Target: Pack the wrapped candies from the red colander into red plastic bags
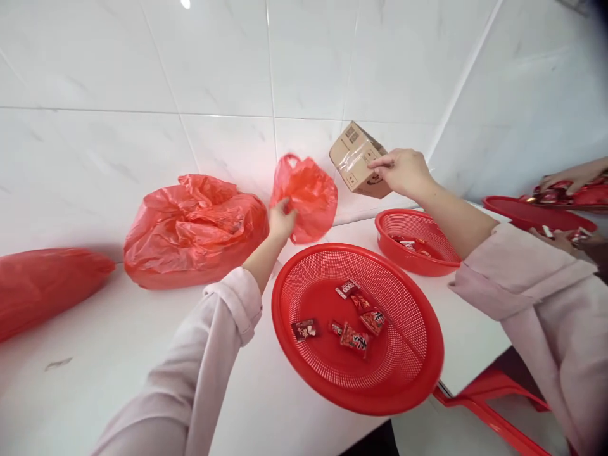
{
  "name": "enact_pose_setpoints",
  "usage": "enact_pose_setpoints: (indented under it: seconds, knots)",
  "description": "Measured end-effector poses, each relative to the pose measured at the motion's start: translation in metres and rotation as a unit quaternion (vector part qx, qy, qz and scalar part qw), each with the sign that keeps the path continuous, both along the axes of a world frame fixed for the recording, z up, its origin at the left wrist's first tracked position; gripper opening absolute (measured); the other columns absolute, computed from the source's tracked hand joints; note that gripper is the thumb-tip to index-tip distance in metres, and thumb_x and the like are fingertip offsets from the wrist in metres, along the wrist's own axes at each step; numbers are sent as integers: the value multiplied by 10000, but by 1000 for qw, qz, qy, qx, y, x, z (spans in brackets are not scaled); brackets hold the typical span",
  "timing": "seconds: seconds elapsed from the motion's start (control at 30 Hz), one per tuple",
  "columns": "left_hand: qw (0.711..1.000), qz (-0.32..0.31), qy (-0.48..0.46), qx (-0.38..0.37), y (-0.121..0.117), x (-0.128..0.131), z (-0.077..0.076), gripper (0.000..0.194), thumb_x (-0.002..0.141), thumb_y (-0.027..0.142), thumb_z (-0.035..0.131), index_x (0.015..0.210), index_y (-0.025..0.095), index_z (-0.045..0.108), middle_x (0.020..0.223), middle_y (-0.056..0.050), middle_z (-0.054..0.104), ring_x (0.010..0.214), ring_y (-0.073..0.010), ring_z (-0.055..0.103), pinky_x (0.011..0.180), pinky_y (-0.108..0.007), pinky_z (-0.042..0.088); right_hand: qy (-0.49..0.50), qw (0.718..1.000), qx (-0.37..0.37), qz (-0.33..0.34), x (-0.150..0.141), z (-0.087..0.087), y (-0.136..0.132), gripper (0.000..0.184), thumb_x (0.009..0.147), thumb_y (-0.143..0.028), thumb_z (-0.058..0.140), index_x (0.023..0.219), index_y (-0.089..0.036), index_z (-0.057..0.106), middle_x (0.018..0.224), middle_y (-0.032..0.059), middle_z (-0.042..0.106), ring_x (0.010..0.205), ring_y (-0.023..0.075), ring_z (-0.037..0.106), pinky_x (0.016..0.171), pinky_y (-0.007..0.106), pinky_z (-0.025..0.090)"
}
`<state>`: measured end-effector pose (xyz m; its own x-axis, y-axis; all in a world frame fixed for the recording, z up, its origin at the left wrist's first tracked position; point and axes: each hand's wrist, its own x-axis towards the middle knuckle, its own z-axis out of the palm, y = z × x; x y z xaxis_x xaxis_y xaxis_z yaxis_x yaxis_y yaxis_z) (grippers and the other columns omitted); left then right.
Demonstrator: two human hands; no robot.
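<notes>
My left hand [282,220] is closed on a small red plastic bag [307,195], holding it up near the tiled wall. My right hand [402,171] grips a small cardboard box [357,159], tilted in the air above the counter. Below them lies a large red mesh basket [418,373] with several wrapped candies [357,316] in it. A smaller red mesh basket [396,223] behind it holds a few candies too.
A big stuffed red plastic bag [194,231] sits at the back of the white counter [118,354], another red bag [42,285] at far left. On the right, another person's hands [570,180] work over a red tray [532,215]. A red stool [494,405] stands below the counter edge.
</notes>
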<state>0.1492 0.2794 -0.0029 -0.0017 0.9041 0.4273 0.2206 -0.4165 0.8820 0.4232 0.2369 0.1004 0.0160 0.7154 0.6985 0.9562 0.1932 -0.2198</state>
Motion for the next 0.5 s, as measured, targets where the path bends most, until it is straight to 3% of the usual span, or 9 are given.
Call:
enact_pose_setpoints:
  seconds: [0.1,0.17,0.33,0.5]
  knots:
    - [988,-80,65,-114,4,4,-36,270,914,278,634,1133,119,632,1102,-110,675,946,-206,662,851,-412,553,-6,1000,-7,-16,-7,9,-6,259,864,-178,577,1027,-206,776,1105,45,702,1057,224,633,996,409,484]
    - [976,-100,99,-167,3,-2,-48,281,927,322,619,1141,141,629,1116,-90,662,946,-203,660,827,-411,565,-21,1000,-14,-6,-19,3,-8,263,853,-155,584,1021,-203,780,1100,37,706,1053,222,636,984,390,489]
    - [968,-89,127,-196,-11,-38,-43,402,906,284,640,1281,158,567,1259,-123,615,1097,-248,621,942,-469,508,-79,990,-113,24,-59,-44,-3,305,897,-150,525,1079,-196,766,1160,50,697,1060,206,640,978,325,475]
    - [970,-104,127,-180,-56,-81,-39,477,828,286,675,1279,153,595,1334,-170,607,1198,-266,590,993,-386,458,-90,965,-243,44,-77,-94,25,207,908,-174,582,1020,-182,757,1163,88,687,1054,223,642,966,338,489]
